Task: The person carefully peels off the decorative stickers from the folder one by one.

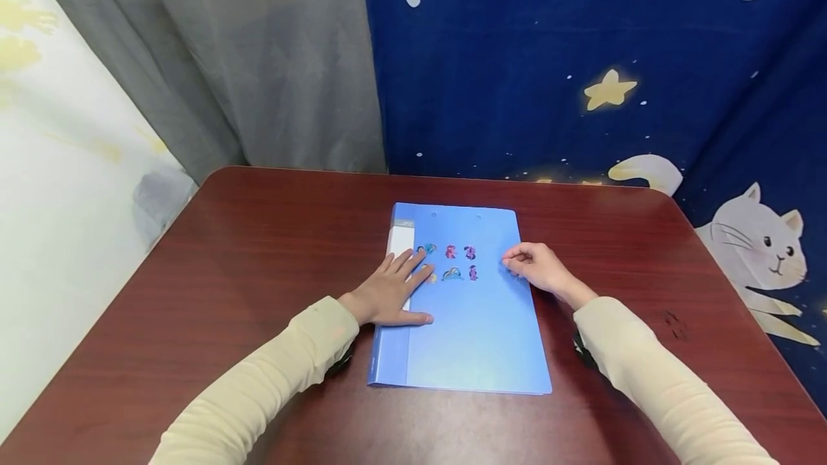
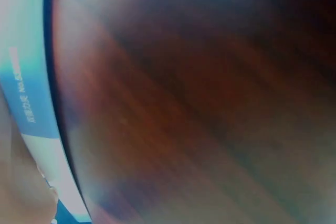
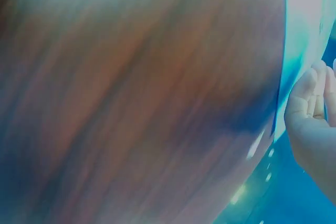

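Note:
A blue file folder (image 1: 478, 350) lies on the table with small pony-like cartoon stickers on its cover. Among them are a red one (image 1: 450, 252), a purple one (image 1: 470, 252), a lower purple one (image 1: 473, 273) and a blue one (image 1: 453, 274). My left hand (image 1: 388, 293) rests spread over the folder's spine side, its fingertips beside the leftmost stickers. At the folder's right edge is my right hand (image 1: 538, 265), fingers curled and thumb close to them; I cannot tell whether it pinches something small. The right wrist view shows these bent fingers (image 3: 317, 103) by the edge.
The reddish-brown wooden table (image 1: 291, 235) extends on both sides of the folder. Dark marks (image 1: 675, 325) show on its right part. A grey curtain (image 1: 271, 70) and a blue starry curtain (image 1: 491, 70) hang behind the far edge. Printed lettering (image 2: 23, 90) runs along the spine.

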